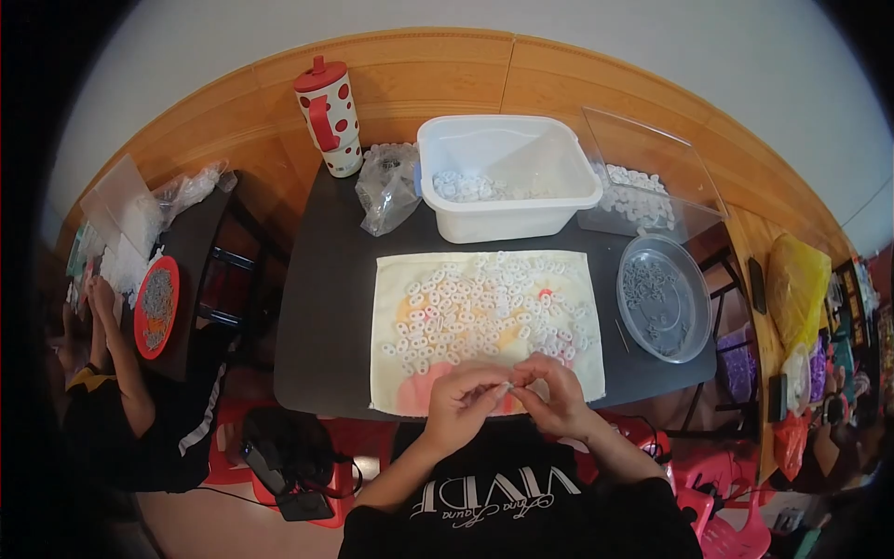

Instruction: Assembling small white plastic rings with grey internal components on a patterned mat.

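Head view: hands (463,401) meet, pinching a small piece (509,385) above cloth (388,387).

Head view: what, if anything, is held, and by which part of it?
Left hand and right hand pinch a tiny whitish piece; the gripped part is too small to tell.

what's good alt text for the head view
A person's left hand and right hand pinch a small pale piece over the near edge of a yellowish towel strewn with white two-holed pieces. Behind the towel stand a white tub and a red-dotted tumbler; a clear tray of gray parts sits at right.
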The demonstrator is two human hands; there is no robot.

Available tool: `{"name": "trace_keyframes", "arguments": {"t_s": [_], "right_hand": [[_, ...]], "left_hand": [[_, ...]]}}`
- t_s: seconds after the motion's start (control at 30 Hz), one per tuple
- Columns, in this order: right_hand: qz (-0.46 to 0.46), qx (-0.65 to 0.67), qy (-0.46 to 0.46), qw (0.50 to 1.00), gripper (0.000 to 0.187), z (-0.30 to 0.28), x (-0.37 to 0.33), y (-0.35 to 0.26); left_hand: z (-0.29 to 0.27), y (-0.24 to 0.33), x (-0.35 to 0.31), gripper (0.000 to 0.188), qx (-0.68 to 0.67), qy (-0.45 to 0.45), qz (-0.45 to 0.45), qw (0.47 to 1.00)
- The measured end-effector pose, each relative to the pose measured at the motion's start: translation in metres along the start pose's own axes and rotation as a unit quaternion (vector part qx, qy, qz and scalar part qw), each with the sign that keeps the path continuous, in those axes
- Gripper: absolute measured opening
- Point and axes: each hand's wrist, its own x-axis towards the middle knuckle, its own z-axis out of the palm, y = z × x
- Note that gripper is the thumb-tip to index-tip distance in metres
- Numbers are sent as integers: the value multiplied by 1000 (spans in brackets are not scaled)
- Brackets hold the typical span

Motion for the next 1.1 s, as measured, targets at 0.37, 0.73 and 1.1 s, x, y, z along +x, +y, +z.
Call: {"name": "trace_keyframes", "arguments": {"t_s": [0.37, 0.73, 1.1], "right_hand": [[-69, -311, -40, 947, 19, -47, 46, 3], [-118, -479, -111, 863, 15, -15, 57, 7], [110, 120, -61, 985, 24, -20, 39, -3]], "left_hand": [[-7, 3, 12, 22, 252, -38, 114, 960], [-8, 4, 7, 24, 291, 14, 110, 950], [-11, 5, 9, 42, -41, 1, -63, 997]]}}
